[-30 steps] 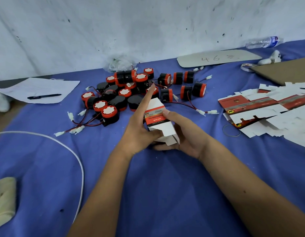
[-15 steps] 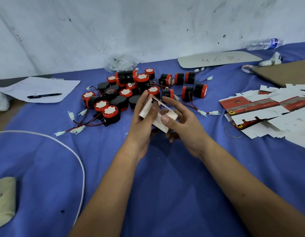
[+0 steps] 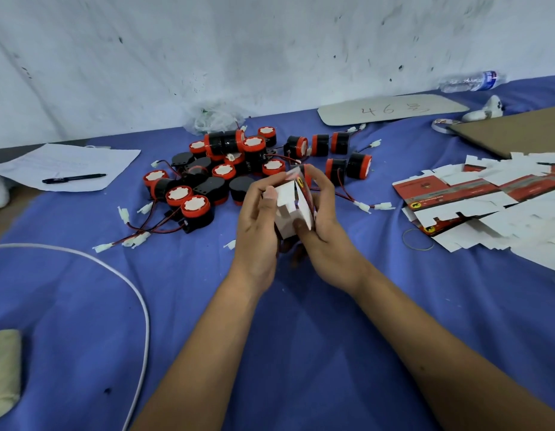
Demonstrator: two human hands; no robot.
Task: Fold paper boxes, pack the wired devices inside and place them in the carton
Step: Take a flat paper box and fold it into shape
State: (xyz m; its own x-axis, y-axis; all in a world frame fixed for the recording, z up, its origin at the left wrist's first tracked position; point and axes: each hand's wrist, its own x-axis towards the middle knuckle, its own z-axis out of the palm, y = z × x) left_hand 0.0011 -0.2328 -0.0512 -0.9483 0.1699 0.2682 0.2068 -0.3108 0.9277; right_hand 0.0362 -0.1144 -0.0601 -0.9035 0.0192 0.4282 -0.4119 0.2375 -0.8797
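Note:
Both hands hold a small white and red paper box (image 3: 289, 209) above the blue table, its white end flaps facing me and partly folded in. My left hand (image 3: 257, 225) grips the box's left side, thumb on a flap. My right hand (image 3: 324, 231) grips the right side, thumb pressed on the lower flap, fingers curled over the top. Behind the box lies a heap of black and red wired devices (image 3: 239, 169) with red-black leads and white plugs. A spread of flat unfolded boxes (image 3: 487, 203) lies at the right.
A brown cardboard sheet (image 3: 519, 132) sits at the far right. A paper sheet with a pen (image 3: 74, 178) lies at the left, a white cable (image 3: 139, 293) curves across the near left, a rubber band (image 3: 417, 239) lies by the flat boxes, a bottle (image 3: 470, 83) by the wall.
The box has been turned from lying flat to standing with its open end toward me. Both hands rose slightly and closed around it, and the end flaps are being folded in.

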